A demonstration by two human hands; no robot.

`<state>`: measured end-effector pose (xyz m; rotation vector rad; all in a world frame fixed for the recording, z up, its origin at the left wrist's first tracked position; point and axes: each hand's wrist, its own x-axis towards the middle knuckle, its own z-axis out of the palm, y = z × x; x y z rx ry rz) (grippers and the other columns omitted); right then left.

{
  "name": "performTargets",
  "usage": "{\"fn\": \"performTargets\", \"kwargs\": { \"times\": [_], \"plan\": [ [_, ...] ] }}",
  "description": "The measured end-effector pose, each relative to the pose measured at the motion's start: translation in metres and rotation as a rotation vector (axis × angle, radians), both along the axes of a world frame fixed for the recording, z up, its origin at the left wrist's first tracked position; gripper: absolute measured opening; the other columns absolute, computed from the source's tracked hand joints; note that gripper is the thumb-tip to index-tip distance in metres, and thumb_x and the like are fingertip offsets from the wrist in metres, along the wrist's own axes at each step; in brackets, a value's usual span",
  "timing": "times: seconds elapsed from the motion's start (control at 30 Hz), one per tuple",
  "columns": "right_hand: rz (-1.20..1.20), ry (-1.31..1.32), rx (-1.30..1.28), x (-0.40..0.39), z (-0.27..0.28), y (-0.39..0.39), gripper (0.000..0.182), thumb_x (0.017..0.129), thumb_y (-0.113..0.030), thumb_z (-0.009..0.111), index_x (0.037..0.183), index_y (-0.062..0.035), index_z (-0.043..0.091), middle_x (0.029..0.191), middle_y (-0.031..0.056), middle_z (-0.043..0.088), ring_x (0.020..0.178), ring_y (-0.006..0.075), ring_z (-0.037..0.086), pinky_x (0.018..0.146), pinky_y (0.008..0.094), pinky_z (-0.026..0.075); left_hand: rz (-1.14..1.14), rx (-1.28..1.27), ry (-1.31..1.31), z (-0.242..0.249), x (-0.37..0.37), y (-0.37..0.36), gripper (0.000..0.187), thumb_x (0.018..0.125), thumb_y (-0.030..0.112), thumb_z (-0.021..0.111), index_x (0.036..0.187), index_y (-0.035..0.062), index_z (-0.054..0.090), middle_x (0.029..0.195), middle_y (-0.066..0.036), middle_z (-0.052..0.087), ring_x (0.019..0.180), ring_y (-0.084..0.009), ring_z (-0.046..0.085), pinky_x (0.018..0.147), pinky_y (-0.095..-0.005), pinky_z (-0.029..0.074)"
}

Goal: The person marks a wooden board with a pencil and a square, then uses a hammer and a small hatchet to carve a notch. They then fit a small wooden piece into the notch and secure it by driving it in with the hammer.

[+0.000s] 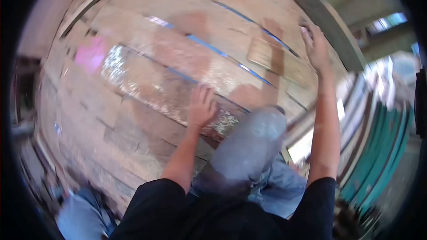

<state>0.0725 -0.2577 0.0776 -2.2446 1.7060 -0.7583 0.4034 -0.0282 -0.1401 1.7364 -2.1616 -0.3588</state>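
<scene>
Hands on wooden planks (147, 40): left hand (201, 106) pressed flat, fingers spread; right hand (316, 46) open near the edge board (331, 22), gripping nothing.

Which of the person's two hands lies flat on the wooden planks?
The left hand, palm down on the planks; the right hand reaches up to the edge.

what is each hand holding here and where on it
Nothing is gripped. The left hand lies flat, fingers spread, on a wooden plank. The right hand reaches up to the planks' far edge; blur hides whether it grips there.
</scene>
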Motion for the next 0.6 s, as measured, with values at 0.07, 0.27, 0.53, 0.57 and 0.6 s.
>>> {"fn": "performTargets", "kwargs": {
  "times": [0.07, 0.27, 0.53, 0.57, 0.6],
  "plan": [
    [-0.145, 0.077, -0.019, -0.077, 0.015, 0.069, 0.03, 0.099, -0.029, 0.053, 0.109, -0.0028, 0.064, 0.105, 0.0198, 0.063, 0.104, 0.0365, 0.058, 0.093, 0.043, 0.044, -0.006, -0.043, -0.042, -0.002, -0.004, 0.001, 0.058, 0.089, 0.029, 0.056, 0.144, 0.0121, 0.045, 0.15, -0.012, 0.04, 0.144, -0.0343, 0.028, 0.118, -0.052, 0.02],
    [-0.726, 0.078, 0.264, -0.254, -0.031, 0.307, 0.025, 0.098, -0.02, 0.055, 0.111, -0.0005, 0.064, 0.105, 0.0237, 0.065, 0.094, 0.0385, 0.064, 0.084, 0.0442, 0.05, -0.023, -0.128, 0.009, 0.003, -0.012, 0.005, 0.048, 0.093, 0.02, 0.052, 0.139, 0.008, 0.049, 0.145, -0.016, 0.043, 0.139, -0.036, 0.034, 0.116, -0.0504, 0.023],
    [-0.859, -0.264, 0.111, -0.253, -0.059, 0.396, 0.037, 0.097, -0.03, 0.057, 0.117, 0.0003, 0.06, 0.108, 0.0191, 0.063, 0.102, 0.0326, 0.061, 0.091, 0.0413, 0.048, -0.09, 0.056, 0.651, 0.101, -0.111, -0.054, 0.031, 0.093, 0.009, 0.053, 0.122, 0.0003, 0.058, 0.124, -0.018, 0.06, 0.119, -0.0335, 0.054, 0.102, -0.0405, 0.04],
    [-0.816, -0.221, 0.035, -0.259, -0.075, 0.393, 0.04, 0.096, -0.034, 0.06, 0.117, 0.0003, 0.06, 0.109, 0.0183, 0.063, 0.102, 0.0317, 0.061, 0.09, 0.0414, 0.048, -0.159, 0.093, 0.715, 0.132, -0.135, -0.054, 0.03, 0.092, 0.009, 0.054, 0.121, 0.0, 0.059, 0.122, -0.018, 0.061, 0.117, -0.0341, 0.055, 0.1, -0.0401, 0.042],
    [-0.816, -0.195, 0.079, -0.254, -0.073, 0.383, 0.045, 0.093, -0.037, 0.063, 0.119, 0.0001, 0.059, 0.112, 0.0185, 0.062, 0.104, 0.0312, 0.06, 0.089, 0.0419, 0.049, -0.286, 0.096, 0.566, 0.164, -0.155, -0.056, 0.031, 0.091, 0.009, 0.055, 0.121, 0.0005, 0.059, 0.12, -0.018, 0.062, 0.114, -0.0346, 0.057, 0.098, -0.0398, 0.044]
  ]
}}
